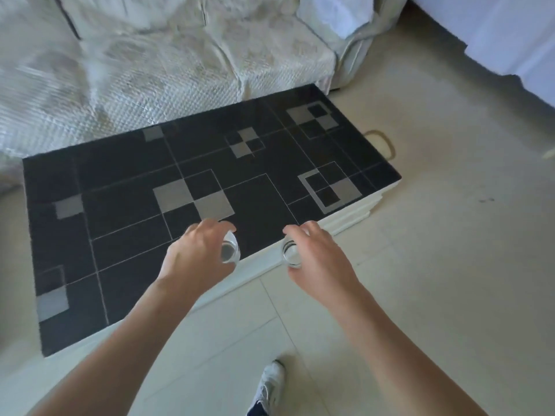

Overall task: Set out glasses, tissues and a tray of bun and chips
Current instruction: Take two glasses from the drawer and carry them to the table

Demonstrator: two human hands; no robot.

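**Two glasses coming to the table**

The person's left hand (196, 253) holds one small clear round drinking glass (230, 250) from above, fingers curled round its rim. The right hand (318, 259) holds a second clear round glass (291, 254) the same way. Both glasses hang in the air at the near edge of the low black table with grey squares (120, 190). The right one looks just past the edge. A good way is to move both further over the table, lower them flat and slowly, then let go.
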